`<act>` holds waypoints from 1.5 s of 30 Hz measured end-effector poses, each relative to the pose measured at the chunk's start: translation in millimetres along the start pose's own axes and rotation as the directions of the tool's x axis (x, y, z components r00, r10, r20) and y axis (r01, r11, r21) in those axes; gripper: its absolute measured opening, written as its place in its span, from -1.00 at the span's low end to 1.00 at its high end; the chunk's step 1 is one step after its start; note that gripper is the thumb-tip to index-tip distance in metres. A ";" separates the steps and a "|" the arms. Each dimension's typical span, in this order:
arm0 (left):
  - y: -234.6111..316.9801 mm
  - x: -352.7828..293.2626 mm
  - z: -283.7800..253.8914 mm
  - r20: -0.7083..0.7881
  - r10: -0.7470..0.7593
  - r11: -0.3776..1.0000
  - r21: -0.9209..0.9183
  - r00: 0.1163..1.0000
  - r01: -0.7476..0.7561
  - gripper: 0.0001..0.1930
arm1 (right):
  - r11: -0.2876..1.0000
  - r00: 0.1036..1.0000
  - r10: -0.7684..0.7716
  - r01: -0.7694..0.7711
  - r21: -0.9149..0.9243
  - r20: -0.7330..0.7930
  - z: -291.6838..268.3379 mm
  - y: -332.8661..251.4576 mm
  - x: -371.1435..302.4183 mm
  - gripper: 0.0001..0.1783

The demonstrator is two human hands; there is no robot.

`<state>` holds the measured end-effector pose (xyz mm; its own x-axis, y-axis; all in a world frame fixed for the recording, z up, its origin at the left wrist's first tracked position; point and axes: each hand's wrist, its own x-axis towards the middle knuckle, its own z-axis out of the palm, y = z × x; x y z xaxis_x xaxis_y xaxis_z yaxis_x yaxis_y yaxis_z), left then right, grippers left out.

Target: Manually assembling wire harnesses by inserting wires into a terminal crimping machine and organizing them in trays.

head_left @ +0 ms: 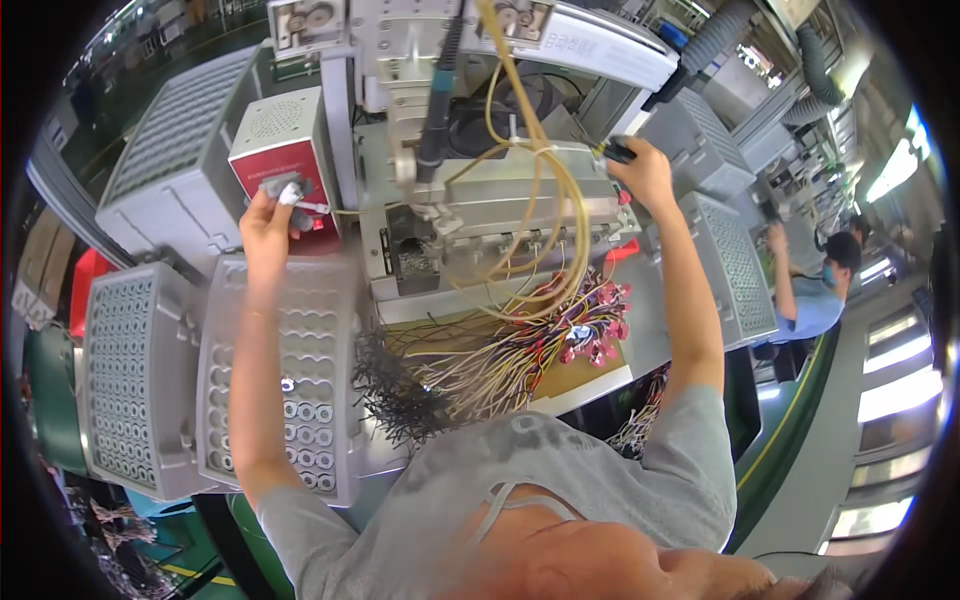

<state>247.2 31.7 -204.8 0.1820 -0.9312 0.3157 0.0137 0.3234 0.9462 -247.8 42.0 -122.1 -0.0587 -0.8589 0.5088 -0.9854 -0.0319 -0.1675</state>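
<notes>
White small piece (pixel 290 193): fingertip-pinched, left hand (pixel 263 226), likely for smallness | black elongated object (pixel 619 151): gripped, right hand (pixel 648 177)

Pale grey workbench (pixel 648 325) supporting everything, metal machine (pixel 572 182) standing far centre, tan board (pixel 585 385) lying nearer, multicoloured wires (pixel 500 365) with pink connectors (pixel 602 350) sprawling across it, grey tray (pixel 345 400) of round parts (pixel 310 412) sitting left.

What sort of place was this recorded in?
Most likely a factory assembly area: a metal machine stands in front of the person, a bundle of coloured wires lies on the near side of it, and a grey tray on the left holds rows of round parts.
</notes>
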 end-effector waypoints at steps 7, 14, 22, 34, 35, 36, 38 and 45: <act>7.3 -12.4 -3.3 -0.143 -0.042 0.994 -0.110 0.989 0.026 -0.84 | 0.968 0.965 -0.228 0.239 0.075 -0.128 88.0 26.8 17.2 -0.61; 12.3 -24.7 -20.2 -0.182 -0.088 0.992 -0.101 0.979 0.070 -0.84 | 0.781 0.956 0.012 -0.193 0.594 0.295 49.2 -96.4 -152.8 -0.75; 44.4 -76.2 -44.0 -0.226 -0.032 0.990 0.129 0.974 0.063 -0.88 | -0.644 0.698 -0.480 -0.692 0.326 0.532 135.3 -334.4 -136.2 -0.84; 58.1 -516.0 -362.5 -0.894 0.353 0.648 0.020 -0.277 0.762 -0.76 | -0.625 0.809 -0.258 -0.557 0.547 0.529 167.2 -360.0 -81.8 -0.67; 37.6 -556.0 -352.3 -0.899 0.355 0.514 -0.041 -0.256 0.857 -0.72 | -0.656 0.831 -0.289 -0.533 0.534 0.475 168.9 -361.2 -78.0 -0.66; 19.4 -584.2 -347.6 -0.902 0.339 0.197 -0.208 -0.266 0.958 -0.73 | -0.659 0.854 -0.290 -0.506 0.557 0.433 168.6 -362.0 -74.7 -0.66; -39.5 -613.1 -323.6 -0.914 0.288 -0.043 -0.309 -0.284 0.950 -0.75 | -0.671 0.866 -0.237 -0.474 0.570 0.441 163.5 -364.7 -70.7 -0.65; -219.0 -550.2 -289.0 -0.588 -0.628 0.089 0.596 0.510 0.798 -0.64 | -0.868 0.818 -0.384 -0.478 0.133 0.428 126.4 -378.3 -65.5 -0.79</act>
<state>428.2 521.8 -606.4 0.6624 -0.5789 -0.4754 -0.4397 -0.8143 0.3789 149.0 45.7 -198.9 0.3992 -0.9091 0.1193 0.9051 0.3700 -0.2097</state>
